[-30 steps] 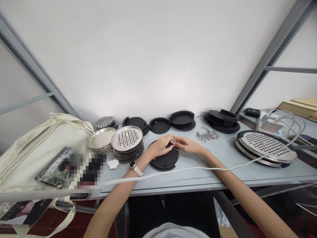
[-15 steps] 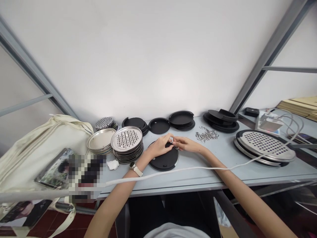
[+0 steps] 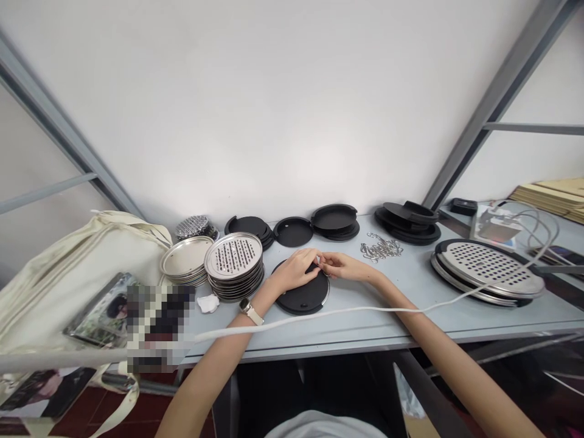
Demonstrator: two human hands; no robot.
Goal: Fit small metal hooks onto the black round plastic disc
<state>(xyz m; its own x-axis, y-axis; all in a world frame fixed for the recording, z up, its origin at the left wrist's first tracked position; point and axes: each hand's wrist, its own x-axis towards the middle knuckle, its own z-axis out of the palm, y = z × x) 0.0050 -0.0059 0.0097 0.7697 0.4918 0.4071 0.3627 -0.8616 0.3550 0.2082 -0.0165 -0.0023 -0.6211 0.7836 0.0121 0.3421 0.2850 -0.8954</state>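
Observation:
A black round disc (image 3: 303, 298) with a silvery rim lies on the table in front of me. My left hand (image 3: 298, 271) rests over its upper part, the fingers bent and pinched near the far right edge. What those fingertips hold is hidden. My right hand (image 3: 340, 266) meets them there, its thumb and fingers closed on a small metal ring (image 3: 327, 274), mostly covered. Behind my right hand lies a loose pile of small metal clips (image 3: 381, 248). To the left stands a stack of round metal graters (image 3: 233, 255), the top one slotted.
Metal lids (image 3: 185, 258) and a cloth bag (image 3: 91, 267) are at left. Black round trays (image 3: 293, 232) line the wall. Larger graters (image 3: 493, 267) lie at right. A white cable (image 3: 356, 309) crosses above the forearms. White crumpled tissue (image 3: 208, 303) lies beside the stack.
My fingertips have drawn closer together at the disc's edge, and the metal ring shows less than before. The disc and the surrounding stacks have stayed in place.

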